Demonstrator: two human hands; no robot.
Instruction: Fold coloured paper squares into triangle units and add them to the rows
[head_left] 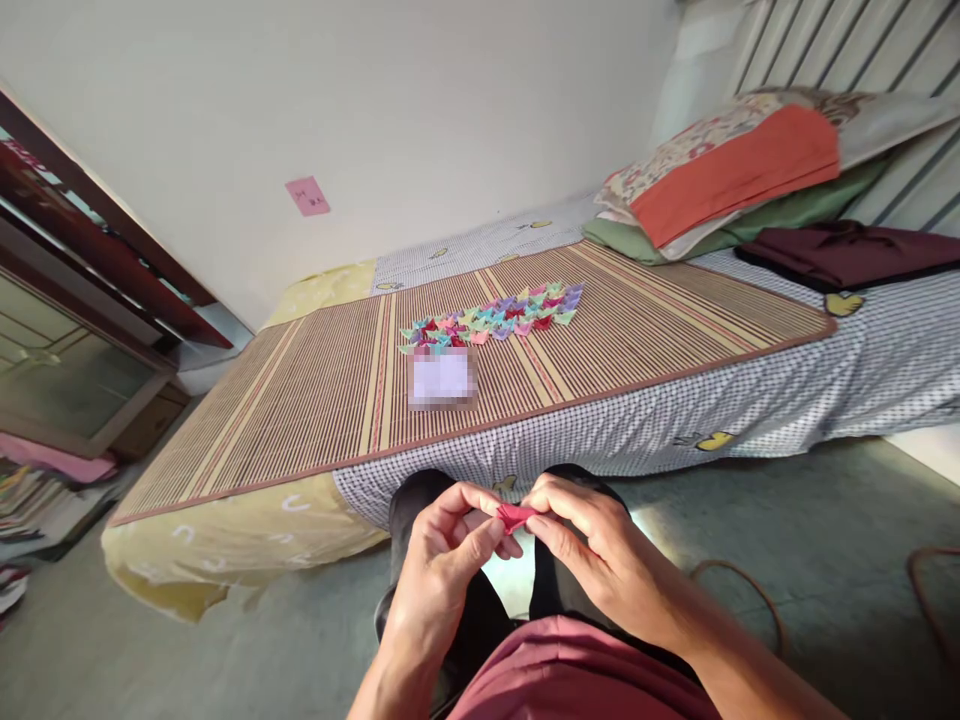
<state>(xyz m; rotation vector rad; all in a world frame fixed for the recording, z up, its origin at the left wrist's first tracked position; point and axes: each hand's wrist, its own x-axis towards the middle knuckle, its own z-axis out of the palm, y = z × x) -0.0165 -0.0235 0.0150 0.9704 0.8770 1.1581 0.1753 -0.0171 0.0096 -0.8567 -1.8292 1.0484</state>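
Observation:
A small piece of folded red paper (514, 516) is pinched between my two hands, above my lap. My left hand (450, 540) grips its left end between thumb and fingertips. At the other end, the thumb and index finger of my right hand (581, 525) close on it. Fingertips cover both ends of the paper. Beyond my knees, several small folded paper pieces (517, 312) in red, pink, green, yellow and purple lie in rows on the striped mat (322, 390). Beside them is a blurred white rectangle (442, 380) whose content I cannot make out.
The mat covers a bed with a checked sheet (652, 420). Pillows (739, 170) and a folded maroon cloth (847, 255) are at the right end. A pink note (307, 196) is on the wall. A glass-fronted cabinet (67, 370) stands at left; a cord (750, 580) lies on the floor.

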